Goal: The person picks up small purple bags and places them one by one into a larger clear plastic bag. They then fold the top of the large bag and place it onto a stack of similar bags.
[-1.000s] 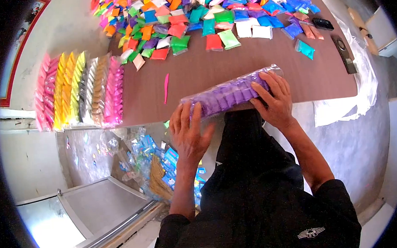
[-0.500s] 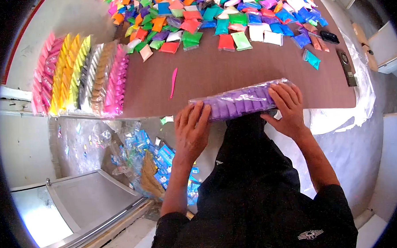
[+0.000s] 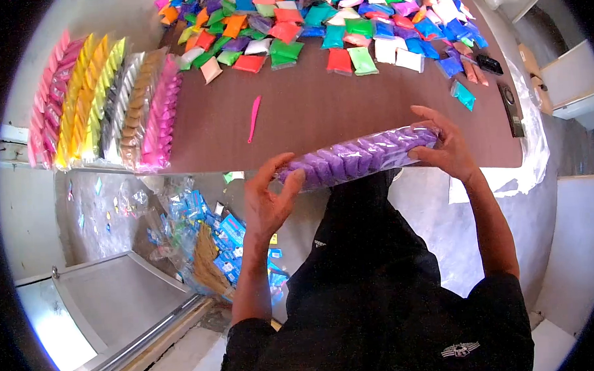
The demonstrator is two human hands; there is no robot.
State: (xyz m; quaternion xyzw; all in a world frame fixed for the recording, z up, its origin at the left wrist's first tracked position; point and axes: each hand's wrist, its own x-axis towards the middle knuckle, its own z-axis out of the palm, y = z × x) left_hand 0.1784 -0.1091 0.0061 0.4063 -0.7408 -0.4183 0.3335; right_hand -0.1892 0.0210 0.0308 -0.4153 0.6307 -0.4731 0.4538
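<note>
A long clear plastic pack of purple packets (image 3: 359, 157) is held between my hands at the front edge of the brown table (image 3: 320, 105). My left hand (image 3: 269, 196) grips its left end, thumb in front. Around the right end, my right hand (image 3: 444, 142) is closed, thumb on the near face and some fingers lifted behind. The purple packets overlap in a slanted row. Behind the pack lies a pink plastic knife (image 3: 254, 120). Similar filled packs stand side by side on the left, among them a yellow pack (image 3: 75, 109) and a pink pack (image 3: 160, 115).
Many loose coloured packets (image 3: 284, 32) cover the table's far part. At the right are a black object (image 3: 488, 64) and a dark device with a round dial (image 3: 511, 110). On the floor at lower left lie blue wrappers (image 3: 231, 231) and a broom (image 3: 209, 262).
The pack has tilted, so its slanted row of packets faces me more. My left hand has moved from on top to grip the left end; my right hand has shifted to the right end.
</note>
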